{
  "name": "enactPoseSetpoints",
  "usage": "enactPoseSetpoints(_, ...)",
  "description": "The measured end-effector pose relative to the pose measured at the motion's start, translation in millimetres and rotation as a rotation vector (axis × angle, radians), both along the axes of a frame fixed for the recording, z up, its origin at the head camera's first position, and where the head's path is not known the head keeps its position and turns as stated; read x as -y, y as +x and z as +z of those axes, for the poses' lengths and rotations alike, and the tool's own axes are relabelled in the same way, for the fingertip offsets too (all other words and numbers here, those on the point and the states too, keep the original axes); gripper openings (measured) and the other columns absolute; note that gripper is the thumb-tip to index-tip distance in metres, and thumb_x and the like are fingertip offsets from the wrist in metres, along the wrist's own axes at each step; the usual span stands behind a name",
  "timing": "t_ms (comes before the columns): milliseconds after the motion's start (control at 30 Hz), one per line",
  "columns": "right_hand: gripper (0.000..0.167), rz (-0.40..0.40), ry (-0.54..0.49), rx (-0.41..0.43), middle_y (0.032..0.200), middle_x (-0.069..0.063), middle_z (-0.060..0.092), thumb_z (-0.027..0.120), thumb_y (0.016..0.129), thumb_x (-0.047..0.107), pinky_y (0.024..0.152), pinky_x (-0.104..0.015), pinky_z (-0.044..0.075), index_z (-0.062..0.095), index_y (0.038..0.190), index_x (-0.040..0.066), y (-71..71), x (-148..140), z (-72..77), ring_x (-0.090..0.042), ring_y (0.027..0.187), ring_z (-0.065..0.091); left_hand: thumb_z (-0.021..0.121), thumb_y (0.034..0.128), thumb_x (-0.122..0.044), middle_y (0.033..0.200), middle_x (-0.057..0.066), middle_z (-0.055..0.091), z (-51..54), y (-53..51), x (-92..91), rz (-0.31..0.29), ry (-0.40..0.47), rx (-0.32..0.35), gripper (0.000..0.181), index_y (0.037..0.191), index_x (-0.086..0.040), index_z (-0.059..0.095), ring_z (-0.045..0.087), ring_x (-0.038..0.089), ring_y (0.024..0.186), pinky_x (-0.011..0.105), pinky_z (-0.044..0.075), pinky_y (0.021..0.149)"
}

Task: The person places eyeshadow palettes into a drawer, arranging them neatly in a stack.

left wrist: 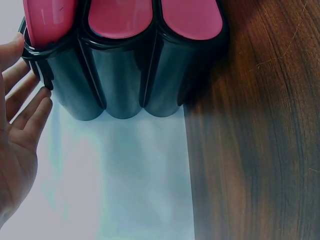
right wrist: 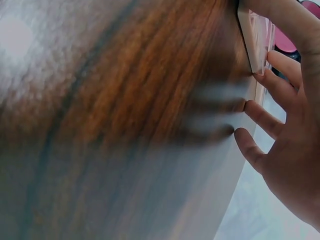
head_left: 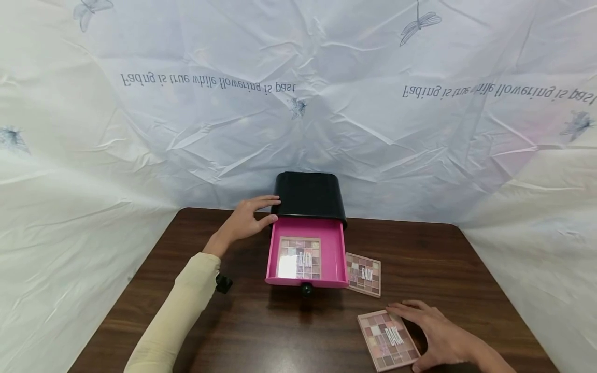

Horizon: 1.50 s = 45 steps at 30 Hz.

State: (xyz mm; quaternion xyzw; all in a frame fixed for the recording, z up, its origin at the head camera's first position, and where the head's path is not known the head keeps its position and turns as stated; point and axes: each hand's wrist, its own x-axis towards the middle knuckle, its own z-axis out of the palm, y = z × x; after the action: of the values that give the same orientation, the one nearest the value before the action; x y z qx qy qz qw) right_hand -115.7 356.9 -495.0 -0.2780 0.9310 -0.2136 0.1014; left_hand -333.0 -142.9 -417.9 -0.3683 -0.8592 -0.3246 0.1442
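Note:
A black cabinet (head_left: 309,194) with pink drawers stands at the back of the table; its top drawer (head_left: 333,259) is pulled out. Inside lies an eyeshadow palette (head_left: 308,259) marked "BACK". My left hand (head_left: 244,220) rests on the cabinet's left upper edge, fingers extended; the left wrist view also shows this hand (left wrist: 22,130) touching the cabinet (left wrist: 120,75). At the front right, my right hand (head_left: 440,334) holds a second palette (head_left: 387,339) between thumb and fingers at its right side. The right wrist view shows the edge of this palette (right wrist: 252,42) between them.
A third palette (head_left: 366,274) lies on the table just right of the open drawer, partly hidden by it. A round black knob (head_left: 306,290) sticks out from the drawer front. White printed sheeting (head_left: 242,129) hangs behind and beside the brown wooden table (head_left: 261,336).

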Motion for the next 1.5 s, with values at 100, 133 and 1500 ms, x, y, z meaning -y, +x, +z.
enactPoseSetpoints(100,0.105,-0.006,-0.001,-0.027,0.148,-0.001,0.054,0.092,0.061,0.061,0.086,-0.08,0.038,0.049,0.152,0.03,0.5,0.4,-0.1,-0.042,0.129,0.044,0.069,0.0987,-0.038,0.149,0.004,0.057,-0.5,0.6,0.3,-0.004,0.003,-0.001,0.05,0.143,-0.015,0.062,0.054,0.028,0.136,0.053,0.044,0.111)
enactPoseSetpoints(133,0.105,-0.009,0.001,-0.033,0.147,-0.001,0.055,0.092,0.061,0.061,0.087,-0.078,0.039,0.049,0.152,0.03,0.7,0.5,0.3,-0.042,0.129,0.045,0.069,0.0987,-0.038,0.149,0.005,0.057,-0.8,0.6,0.3,-0.005,0.004,-0.003,0.05,0.143,-0.015,0.062,0.055,0.028,0.136,0.053,0.044,0.11)
enactPoseSetpoints(1500,0.109,-0.266,-0.074,-0.364,0.152,-0.025,0.047,0.097,0.061,0.05,0.09,-0.075,0.042,0.047,0.154,0.024,-22.5,3.0,63.1,-0.054,0.133,0.046,0.069,0.0978,-0.04,0.148,0.005,0.058,0.3,-1.0,0.4,0.005,0.003,-0.007,0.052,0.143,-0.015,0.062,0.056,0.028,0.135,0.053,0.044,0.111)
